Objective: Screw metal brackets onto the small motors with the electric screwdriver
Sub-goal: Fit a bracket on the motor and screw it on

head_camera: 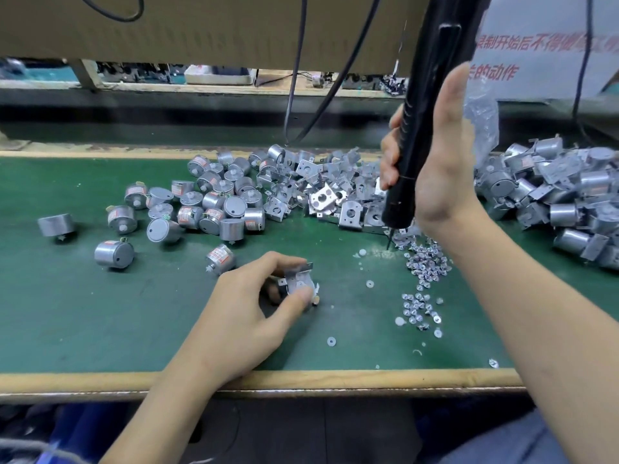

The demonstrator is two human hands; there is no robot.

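Left hand (248, 316) pinches bracket (301, 279) — motor perhaps beneath.

Dark green mat (100, 313) covers the bench, with a pale tan wood edge (335, 380). Small motors (207, 202) are dull silver-grey, many with red-and-white labels (217, 252). Metal brackets (321, 199) and screws (425, 266) are shiny silver; 1 separate bracket (299, 279) matches. Washers (331, 341) are white. The electric screwdriver (415, 128) and cables (293, 78) are black. A white sign (542, 82) carries red characters (495, 72).

- A green mat (100, 313) covers the workbench, edged in front by a pale wooden strip (335, 380).
- A brown cardboard panel (201, 28) hangs overhead.
- Black cables (294, 78) dangle behind.
- A white sign (536, 72) bears red characters.
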